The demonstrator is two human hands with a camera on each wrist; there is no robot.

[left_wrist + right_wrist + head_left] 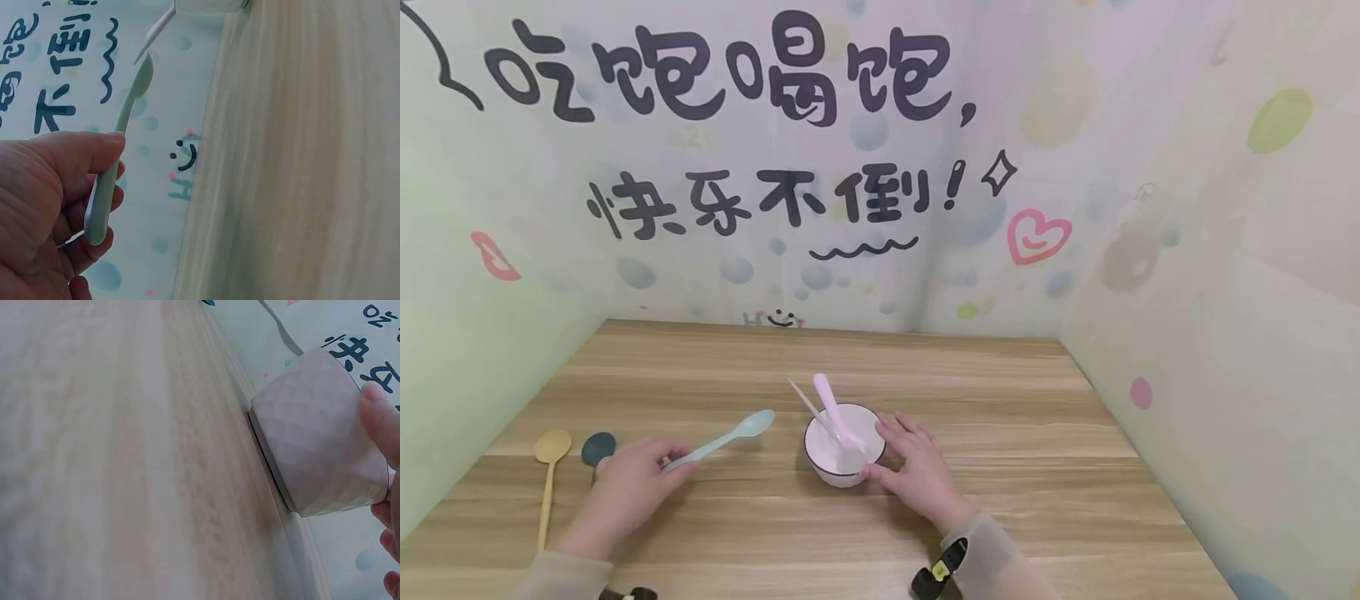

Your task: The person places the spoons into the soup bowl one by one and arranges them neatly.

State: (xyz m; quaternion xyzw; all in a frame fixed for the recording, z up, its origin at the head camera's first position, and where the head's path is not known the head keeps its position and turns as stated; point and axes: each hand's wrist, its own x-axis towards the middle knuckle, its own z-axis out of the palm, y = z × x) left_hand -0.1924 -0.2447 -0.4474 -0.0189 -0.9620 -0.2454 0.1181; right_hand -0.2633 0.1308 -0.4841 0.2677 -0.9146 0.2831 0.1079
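Note:
My left hand [638,483] pinches the handle of a light blue spoon [721,439], its bowl end pointing right and away. In the left wrist view the green-tinted spoon [103,200] lies between thumb and fingers. A white bowl [835,478] with a dark rim stands upright on the table, right of that spoon. Inside it lean a pink spoon [826,393] and a thin whitish utensil [805,399], whose lower end is hard to make out. My right hand [921,471] holds the bowl's right side, thumb near and fingers at the far rim; the right wrist view shows its faceted wall [319,437].
On the wooden table [1000,433], left of my left hand, lies a yellow spoon [552,447]. Beside it is a dark blue spoon [598,447], its handle mostly hidden by that hand. A printed backdrop [880,292] closes off the back and both sides.

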